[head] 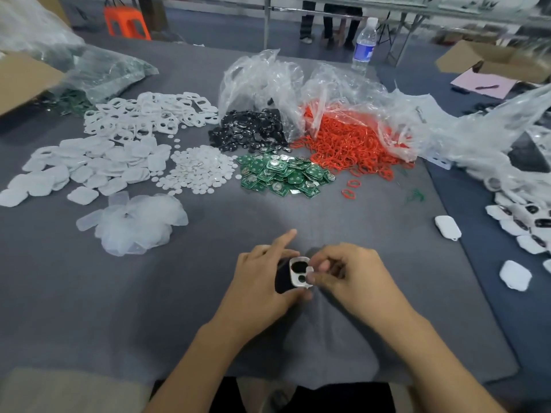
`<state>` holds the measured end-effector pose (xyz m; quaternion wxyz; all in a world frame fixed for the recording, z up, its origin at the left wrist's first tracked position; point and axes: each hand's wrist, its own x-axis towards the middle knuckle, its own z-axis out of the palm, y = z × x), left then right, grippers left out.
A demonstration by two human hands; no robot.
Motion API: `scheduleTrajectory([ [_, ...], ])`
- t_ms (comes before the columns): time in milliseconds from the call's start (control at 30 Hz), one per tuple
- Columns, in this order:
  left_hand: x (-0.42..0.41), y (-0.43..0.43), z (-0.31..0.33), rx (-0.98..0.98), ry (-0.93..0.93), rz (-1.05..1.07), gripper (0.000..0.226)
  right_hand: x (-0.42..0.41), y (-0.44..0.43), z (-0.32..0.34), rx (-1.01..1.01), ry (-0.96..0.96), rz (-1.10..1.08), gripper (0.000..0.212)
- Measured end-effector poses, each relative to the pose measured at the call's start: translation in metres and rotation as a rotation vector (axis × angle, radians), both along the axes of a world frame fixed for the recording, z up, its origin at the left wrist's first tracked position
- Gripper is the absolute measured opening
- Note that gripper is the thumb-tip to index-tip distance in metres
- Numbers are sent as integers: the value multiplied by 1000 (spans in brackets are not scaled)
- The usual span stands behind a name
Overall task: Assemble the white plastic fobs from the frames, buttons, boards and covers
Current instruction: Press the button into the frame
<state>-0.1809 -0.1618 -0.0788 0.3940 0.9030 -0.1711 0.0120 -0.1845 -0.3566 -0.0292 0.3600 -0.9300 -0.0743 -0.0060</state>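
Observation:
My left hand (262,281) holds a white fob frame (299,274) with two black buttons set in its openings, index finger sticking out forward. My right hand (348,272) pinches the frame's right edge with thumb and fingertips. Further back on the grey cloth lie heaps of parts: white frames (149,113), white covers (86,165), small white discs (201,169), black buttons (253,129), green boards (286,174), red rings (348,144) and clear membranes (137,223).
Crumpled clear bags (268,81) sit behind the buttons and rings. Finished white fobs (515,222) pile up at the right, with single ones (447,226) nearer. A water bottle (363,46) stands at the back; cardboard boxes (24,79) flank the table.

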Motion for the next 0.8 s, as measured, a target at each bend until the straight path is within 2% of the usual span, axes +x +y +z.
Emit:
scheduleTrajectory([
  [133, 0, 0, -1, -16, 2, 16, 99, 14, 1, 9, -162, 39, 173, 18],
  [267, 1, 0, -2, -13, 10, 19, 99, 25, 1, 12, -237, 82, 240, 18],
  [533, 3, 1, -7, -8, 41, 43, 95, 35, -3, 9, -218, 149, 300, 16],
  [633, 2, 2, -7, -16, 45, 43, 93, 28, -7, 6, -180, 119, 281, 11],
  [800, 3, 2, -6, -5, 18, 34, 92, 15, -3, 1, -247, -23, 274, 7],
])
